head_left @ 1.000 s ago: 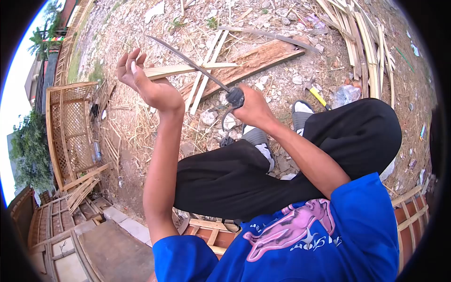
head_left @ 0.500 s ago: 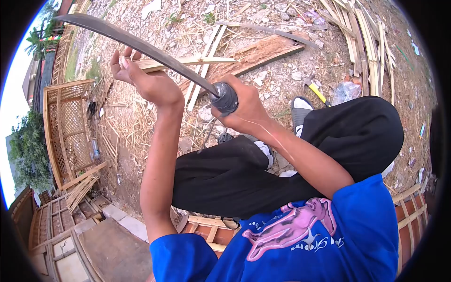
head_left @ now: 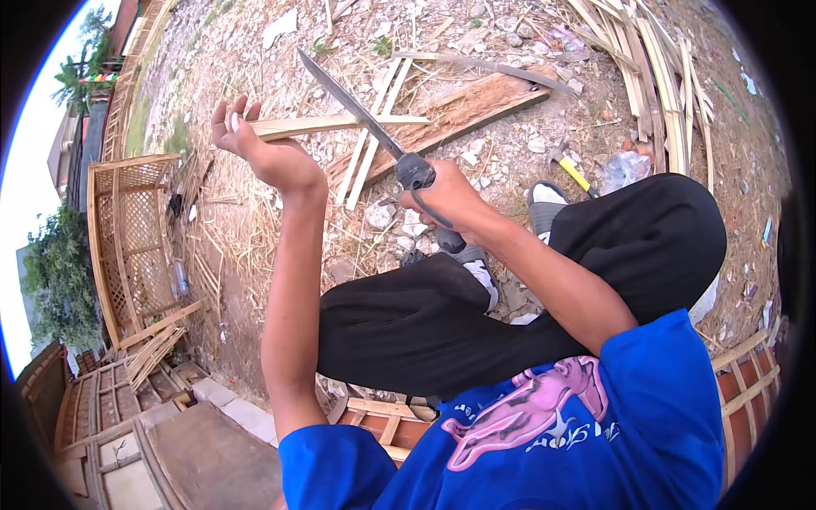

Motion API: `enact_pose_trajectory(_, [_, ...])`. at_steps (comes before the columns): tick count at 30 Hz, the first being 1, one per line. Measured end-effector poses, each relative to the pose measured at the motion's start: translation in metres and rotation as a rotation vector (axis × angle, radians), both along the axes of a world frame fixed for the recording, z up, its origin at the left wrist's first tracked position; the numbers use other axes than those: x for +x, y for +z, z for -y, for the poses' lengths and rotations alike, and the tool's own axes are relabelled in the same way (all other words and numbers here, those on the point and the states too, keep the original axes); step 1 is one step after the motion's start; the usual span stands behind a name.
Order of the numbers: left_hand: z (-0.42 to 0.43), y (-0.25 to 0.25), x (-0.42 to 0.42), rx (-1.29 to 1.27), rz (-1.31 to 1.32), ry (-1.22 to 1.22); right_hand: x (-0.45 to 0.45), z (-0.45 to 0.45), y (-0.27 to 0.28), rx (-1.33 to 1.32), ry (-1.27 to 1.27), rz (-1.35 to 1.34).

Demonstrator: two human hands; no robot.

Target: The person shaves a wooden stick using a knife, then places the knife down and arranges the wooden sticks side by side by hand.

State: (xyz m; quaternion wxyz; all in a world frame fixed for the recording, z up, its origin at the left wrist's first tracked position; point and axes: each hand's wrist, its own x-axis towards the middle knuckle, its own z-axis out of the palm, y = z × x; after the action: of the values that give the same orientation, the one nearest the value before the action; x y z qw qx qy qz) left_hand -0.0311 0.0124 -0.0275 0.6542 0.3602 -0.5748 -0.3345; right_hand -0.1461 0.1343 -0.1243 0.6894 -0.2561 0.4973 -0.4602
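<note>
My left hand (head_left: 268,153) holds a pale split wooden strip (head_left: 340,124) near one end, its palm turned up and fingers curled loosely. The strip points right, over the ground. In my right hand (head_left: 455,200) is a machete (head_left: 353,106), gripped by its black-wrapped handle. Its long dark blade slants up and to the left, crossing the strip in view; whether they touch I cannot tell. Beneath them on the ground lie a weathered plank (head_left: 476,106) and two thin pale slats (head_left: 374,136). A curved grey strip (head_left: 484,65) rests across the plank's far end.
A hammer with a yellow handle (head_left: 575,172) lies by my shoe, beside a clear plastic bag (head_left: 625,170). Long wooden strips (head_left: 659,76) are piled at the upper right. A lattice panel (head_left: 136,246) stands at left, with a bundle of sticks (head_left: 155,353) below it.
The machete has swung: its tip has moved right and down, and its handle has tilted, showing more of its length. My left hand and the wooden strip have barely shifted.
</note>
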Motion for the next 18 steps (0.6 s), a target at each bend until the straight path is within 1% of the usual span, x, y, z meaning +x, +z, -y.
enact_pose_trajectory(3, [-0.002,0.000,-0.002,0.001,0.014,0.030,0.001,-0.002,0.029,-0.503,-0.259,-0.484])
enact_pose_trajectory(6, [-0.004,0.000,0.001,0.056,-0.005,0.007,-0.003,-0.009,0.060,-0.696,-0.327,-0.406])
enact_pose_trajectory(7, [-0.004,0.002,-0.002,0.080,-0.016,-0.021,-0.001,-0.008,0.051,-0.635,-0.282,-0.426])
enact_pose_trajectory(8, [-0.010,0.003,-0.008,0.097,-0.041,-0.030,0.002,-0.010,0.030,-0.569,-0.233,-0.444])
enact_pose_trajectory(9, [-0.014,0.002,-0.007,0.095,-0.037,0.010,0.006,-0.010,0.004,-0.509,-0.187,-0.461])
enact_pose_trajectory(10, [-0.014,-0.001,-0.005,0.080,-0.039,0.048,0.004,-0.006,-0.034,-0.395,-0.120,-0.575])
enact_pose_trajectory(11, [-0.013,-0.004,-0.003,0.065,-0.039,0.089,-0.002,-0.002,-0.044,-0.365,-0.102,-0.626])
enact_pose_trajectory(12, [-0.014,-0.004,0.000,-0.036,0.122,0.001,-0.003,-0.001,-0.048,-0.327,-0.083,-0.668])
enact_pose_trajectory(13, [-0.012,-0.002,0.002,-0.010,0.098,-0.006,-0.002,0.000,-0.051,-0.292,-0.060,-0.711])
enact_pose_trajectory(15, [-0.011,-0.001,0.003,0.054,0.044,-0.012,0.006,-0.003,-0.054,-0.306,-0.095,-0.682])
enact_pose_trajectory(16, [-0.011,-0.001,0.002,0.036,0.033,-0.026,0.005,0.000,-0.053,-0.326,-0.114,-0.679])
enact_pose_trajectory(18, [-0.008,-0.002,0.002,0.044,0.024,-0.047,0.004,0.003,-0.048,-0.293,-0.072,-0.418])
